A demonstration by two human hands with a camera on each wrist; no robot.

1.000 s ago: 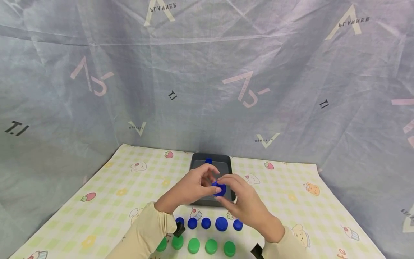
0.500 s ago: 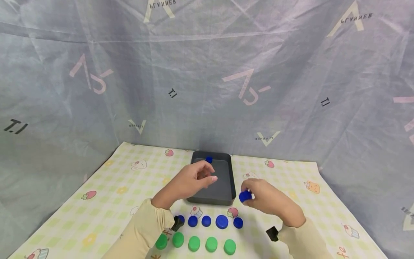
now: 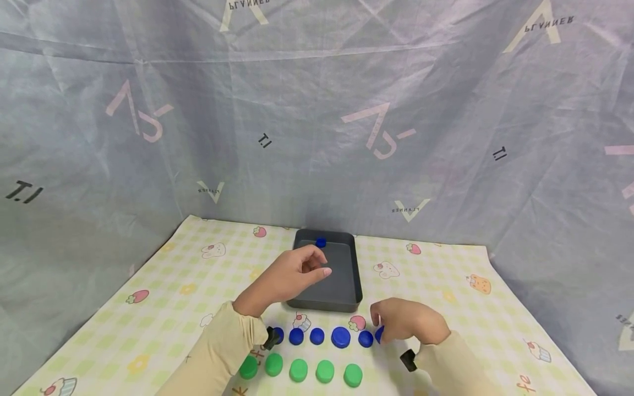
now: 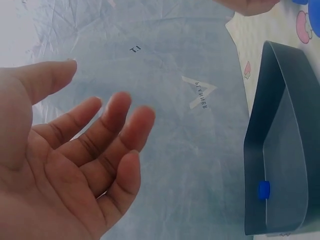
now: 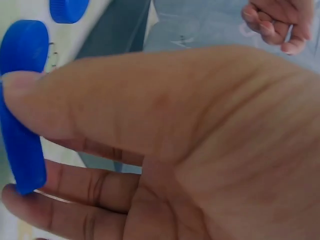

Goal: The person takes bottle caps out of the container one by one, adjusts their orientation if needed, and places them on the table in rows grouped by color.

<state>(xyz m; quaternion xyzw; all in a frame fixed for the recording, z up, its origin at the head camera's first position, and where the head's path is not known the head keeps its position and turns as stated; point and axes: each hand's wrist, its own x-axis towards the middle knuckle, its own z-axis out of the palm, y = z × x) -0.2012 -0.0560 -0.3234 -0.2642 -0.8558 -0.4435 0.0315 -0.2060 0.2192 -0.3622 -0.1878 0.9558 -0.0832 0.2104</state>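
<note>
My right hand [image 3: 408, 320] pinches a blue bottle cap [image 3: 379, 334] between thumb and fingers, low over the table at the right end of a row of blue caps [image 3: 340, 337]. The right wrist view shows this cap edge-on, with the thumb at its upper end and the fingers below. Loosely curled and holding nothing, my left hand [image 3: 294, 272] hovers over the left side of a dark grey tray [image 3: 359, 269]. One blue cap [image 3: 321, 242] lies inside the tray by its far wall. My left sleeve and wrist strap partly cover the leftmost blue cap.
In front of the blue row runs a row of several green caps [image 3: 299, 370], nearer the person. A checked tablecloth [image 3: 436, 275] with cartoon prints covers the table. Behind it hangs a grey curtain [image 3: 307, 165].
The right hand has carried the blue cap from between both hands over the tray, rightward and down to the end of the blue row. The left hand has stayed nearly in place.
</note>
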